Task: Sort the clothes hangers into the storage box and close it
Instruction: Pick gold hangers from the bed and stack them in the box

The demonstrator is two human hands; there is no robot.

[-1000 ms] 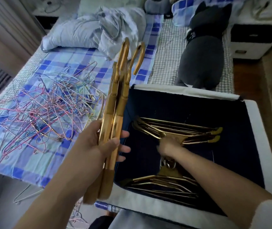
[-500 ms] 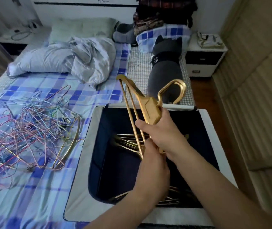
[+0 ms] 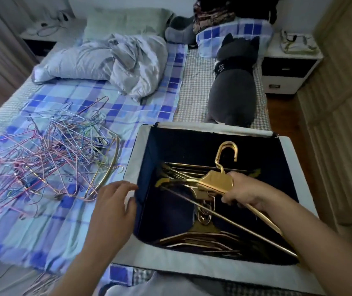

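a bed [image 3: 128, 107] covered in a blue checked sheet fills the room ahead of me, a white nightstand [image 3: 286, 67] at its far right and a padded wall panel along the right side. a crumpled grey quilt [image 3: 115, 60] and a green pillow [image 3: 126, 23] lie at the head, with a grey plush cat [image 3: 232, 90] stretched along the checked strip just beyond the storage box [image 3: 299, 159]. the box sits open on the near right of the bed, its dark lining showing, gold hangers [image 3: 194, 240] stacked flat on its floor. my right hand [image 3: 247, 193] grips one gold hanger [image 3: 217, 182] by its neck, fingers curled round it, the hook up and the bar slanting over the box's open mouth. my left hand [image 3: 113, 201] hovers at the box's left rim, fingers relaxed and spread, holding nothing. a tangle of coloured wire hangers [image 3: 47, 154] sprawls on the sheet to the left, well apart from the box, one thin gold hanger [image 3: 109, 167] lying at its near edge.
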